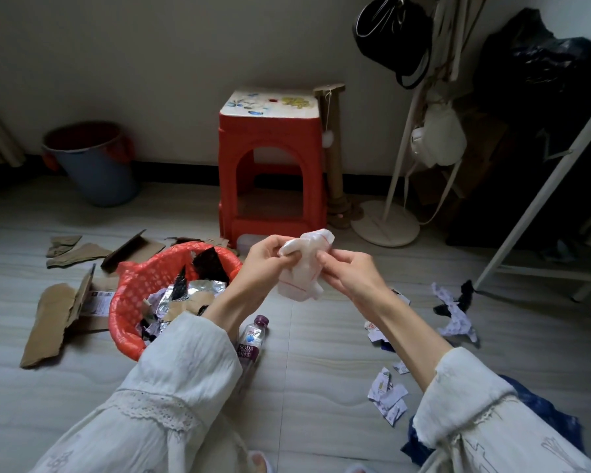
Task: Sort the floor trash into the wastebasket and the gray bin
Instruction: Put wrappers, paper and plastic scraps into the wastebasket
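My left hand (265, 259) and my right hand (350, 271) both pinch a crumpled white plastic wrapper (304, 264) with red lines, held above the floor in front of me. To the left stands the red mesh wastebasket (130, 288), lined with a red bag and holding foil, dark wrappers and paper scraps. The gray bin (94, 162) with a red liner stands far back left by the wall. A soda bottle (253, 337) with a purple cap lies on the floor under my left forearm.
Torn cardboard pieces (48, 322) lie left of the wastebasket. Paper scraps (388, 396) and a crumpled printed wrapper (456, 315) litter the floor at right. A red stool (270, 162) stands ahead, a coat stand base (384, 223) and a white rack leg (539, 199) to its right.
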The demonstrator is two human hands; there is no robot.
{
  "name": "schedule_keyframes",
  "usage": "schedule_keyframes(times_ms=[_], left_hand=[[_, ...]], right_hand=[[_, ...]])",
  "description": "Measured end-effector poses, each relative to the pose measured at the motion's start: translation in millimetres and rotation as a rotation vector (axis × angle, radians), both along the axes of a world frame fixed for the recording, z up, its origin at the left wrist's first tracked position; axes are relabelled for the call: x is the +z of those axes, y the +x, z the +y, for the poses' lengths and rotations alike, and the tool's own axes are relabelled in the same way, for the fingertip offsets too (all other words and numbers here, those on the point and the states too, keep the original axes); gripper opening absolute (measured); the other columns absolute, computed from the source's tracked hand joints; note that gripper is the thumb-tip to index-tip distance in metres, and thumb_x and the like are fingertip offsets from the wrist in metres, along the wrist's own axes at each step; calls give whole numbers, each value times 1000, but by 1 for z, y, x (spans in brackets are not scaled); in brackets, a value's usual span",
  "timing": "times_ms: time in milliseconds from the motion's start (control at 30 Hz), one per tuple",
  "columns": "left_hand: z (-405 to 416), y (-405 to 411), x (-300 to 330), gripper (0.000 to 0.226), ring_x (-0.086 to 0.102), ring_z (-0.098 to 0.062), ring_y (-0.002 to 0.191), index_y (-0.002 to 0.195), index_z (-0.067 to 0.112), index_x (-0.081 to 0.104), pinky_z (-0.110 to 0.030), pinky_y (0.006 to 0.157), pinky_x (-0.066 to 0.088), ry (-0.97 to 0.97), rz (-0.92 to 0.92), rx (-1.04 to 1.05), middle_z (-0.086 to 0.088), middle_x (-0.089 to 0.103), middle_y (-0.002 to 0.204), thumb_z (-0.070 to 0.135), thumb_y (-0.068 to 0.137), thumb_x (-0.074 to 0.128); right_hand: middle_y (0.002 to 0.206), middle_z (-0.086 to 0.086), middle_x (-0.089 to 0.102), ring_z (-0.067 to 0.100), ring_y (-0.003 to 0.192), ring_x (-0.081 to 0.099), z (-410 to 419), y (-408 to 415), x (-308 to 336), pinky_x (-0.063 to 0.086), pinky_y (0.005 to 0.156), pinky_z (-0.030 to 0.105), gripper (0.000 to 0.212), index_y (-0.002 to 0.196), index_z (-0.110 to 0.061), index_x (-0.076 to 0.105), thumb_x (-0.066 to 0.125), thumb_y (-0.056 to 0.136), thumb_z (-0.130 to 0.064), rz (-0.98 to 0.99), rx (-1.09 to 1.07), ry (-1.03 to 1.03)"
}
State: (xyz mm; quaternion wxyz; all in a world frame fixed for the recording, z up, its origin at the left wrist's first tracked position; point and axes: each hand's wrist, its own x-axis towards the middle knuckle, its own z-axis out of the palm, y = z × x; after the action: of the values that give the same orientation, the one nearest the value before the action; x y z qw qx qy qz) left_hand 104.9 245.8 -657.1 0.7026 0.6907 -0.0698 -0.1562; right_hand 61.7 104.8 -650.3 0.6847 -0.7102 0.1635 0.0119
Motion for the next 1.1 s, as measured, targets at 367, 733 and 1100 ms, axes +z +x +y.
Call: schedule_keyframes(times_ms=[367,733,1100], left_hand=[[5,-4,4,15,59,-1,73,102,14,65,-15,69,48,99,-157,-10,1,61,87,13,87,62],[20,0,0,32,45,-6,88,112,16,65,-3,71,34,551,-570,-44,10,55,88,16,80,69],[23,0,-5,30,49,-12,99,112,11,62,-17,81,39,653,-656,-251,-2,55,109,15,83,68]], right_hand=[[101,10,69,21,91,65,-3,-7,5,52,87,38,21,105,-7,65,64,85,-7,-45,190,17],[84,19,70,20,69,59,4,-5,1,53,63,43,11,72,-16,73,65,80,-14,-69,98,-372],[71,4,69,11,63,56,2,-6,-7,45,56,29,12,73,-25,73,69,76,-14,-22,164,-392]])
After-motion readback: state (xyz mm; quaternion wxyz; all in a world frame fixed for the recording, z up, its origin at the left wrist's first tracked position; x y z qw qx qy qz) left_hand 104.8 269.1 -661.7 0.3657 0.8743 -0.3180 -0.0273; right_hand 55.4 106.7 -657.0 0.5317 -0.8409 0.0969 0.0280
